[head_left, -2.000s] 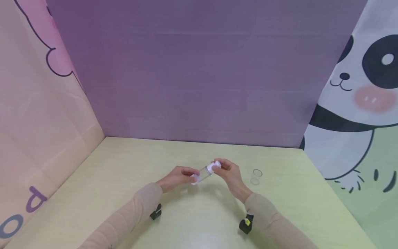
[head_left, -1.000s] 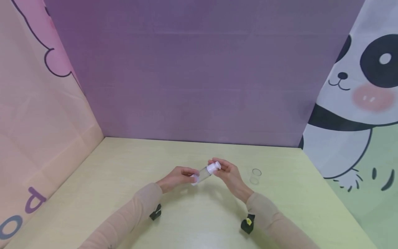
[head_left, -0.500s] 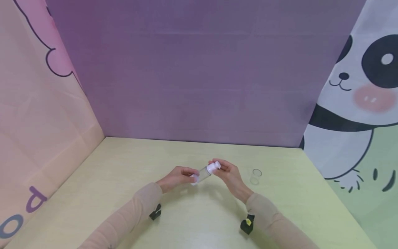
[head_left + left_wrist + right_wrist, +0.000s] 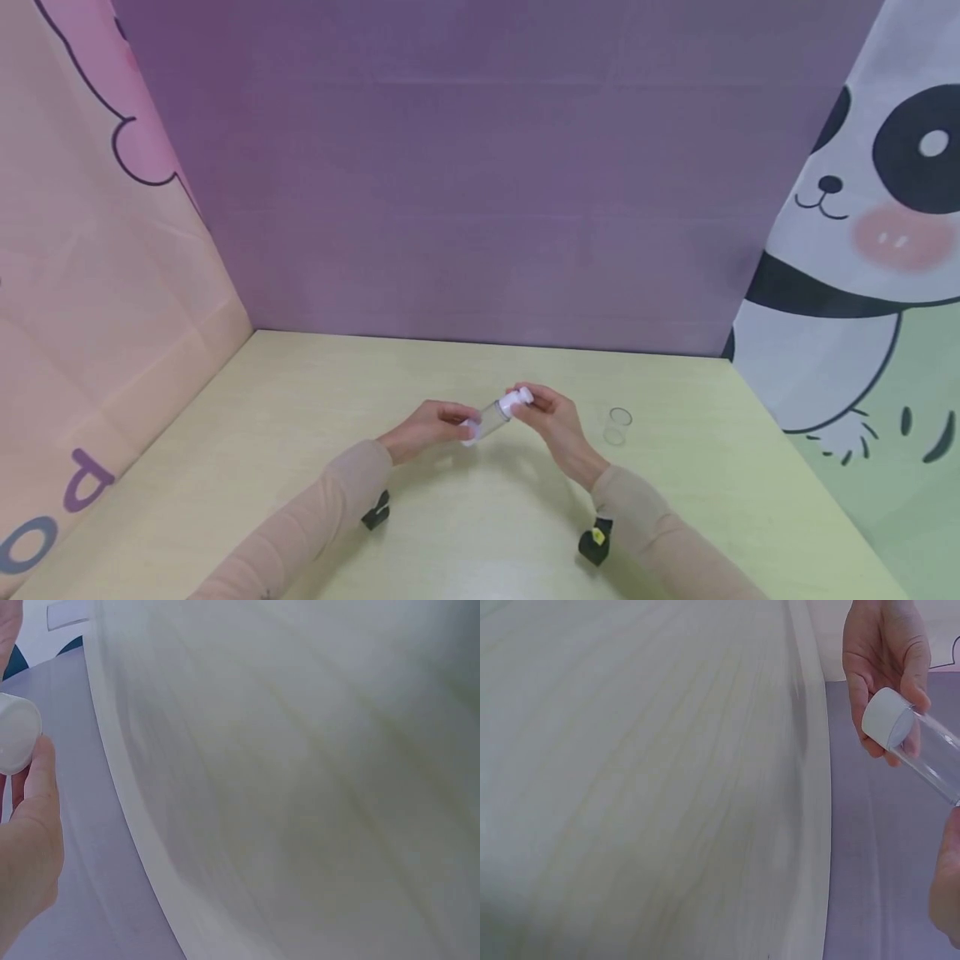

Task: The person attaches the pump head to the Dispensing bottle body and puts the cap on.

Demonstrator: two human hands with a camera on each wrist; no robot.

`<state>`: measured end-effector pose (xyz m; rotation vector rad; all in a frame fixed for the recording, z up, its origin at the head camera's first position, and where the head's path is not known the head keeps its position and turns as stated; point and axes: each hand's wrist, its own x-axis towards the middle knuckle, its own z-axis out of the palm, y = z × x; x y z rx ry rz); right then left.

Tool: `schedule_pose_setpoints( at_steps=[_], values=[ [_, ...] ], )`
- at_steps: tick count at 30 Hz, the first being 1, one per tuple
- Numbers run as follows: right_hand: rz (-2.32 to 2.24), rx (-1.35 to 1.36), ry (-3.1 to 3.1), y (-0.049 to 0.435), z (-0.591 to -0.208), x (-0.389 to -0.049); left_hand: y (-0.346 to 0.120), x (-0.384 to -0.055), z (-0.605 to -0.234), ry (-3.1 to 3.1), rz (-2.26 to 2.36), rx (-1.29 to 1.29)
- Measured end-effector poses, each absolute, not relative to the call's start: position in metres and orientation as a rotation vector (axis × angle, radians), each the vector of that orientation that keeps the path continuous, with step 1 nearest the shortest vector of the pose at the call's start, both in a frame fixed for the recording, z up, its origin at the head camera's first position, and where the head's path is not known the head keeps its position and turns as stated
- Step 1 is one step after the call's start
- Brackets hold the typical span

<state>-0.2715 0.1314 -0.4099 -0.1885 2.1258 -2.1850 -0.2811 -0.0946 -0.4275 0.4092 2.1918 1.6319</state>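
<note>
A clear bottle (image 4: 491,420) with a white base and a white top is held tilted above the table, its top end up and to the right. My left hand (image 4: 427,429) grips the white base between thumb and fingers. Around the white top (image 4: 516,403), my right hand (image 4: 553,423) curls its thumb and fingertips. In the right wrist view, the clear body (image 4: 936,760) looks empty, and only part of my right hand (image 4: 947,889) shows. The left wrist view shows the base end (image 4: 19,735) at the left edge beside my fingers.
A small clear cup-like piece (image 4: 617,427) stands on the pale wooden table (image 4: 480,533) to the right of my right hand. Black wrist devices hang below both sleeves. A purple backdrop (image 4: 480,183) rises behind the table, with printed cloth at both sides.
My right thumb and fingers have shifted slightly around the white top, loosening and closing again. The left hand and the bottle have stayed almost still.
</note>
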Motion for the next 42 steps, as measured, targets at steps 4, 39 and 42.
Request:
schedule_pose_setpoints(
  at_steps=[4,39,42],
  values=[
    [-2.186,-0.172,2.163,0.131,-0.412,-0.273,-0.094,-0.28,-0.426,2.183,1.644,0.427],
    [-2.224,-0.022,2.273,0.117,-0.407,-0.298,-0.102,-0.321,-0.424,2.18,1.604,0.496],
    [-2.236,-0.013,2.279,0.113,-0.407,-0.302,-0.104,-0.328,-0.424,2.18,1.595,0.503]
  ],
)
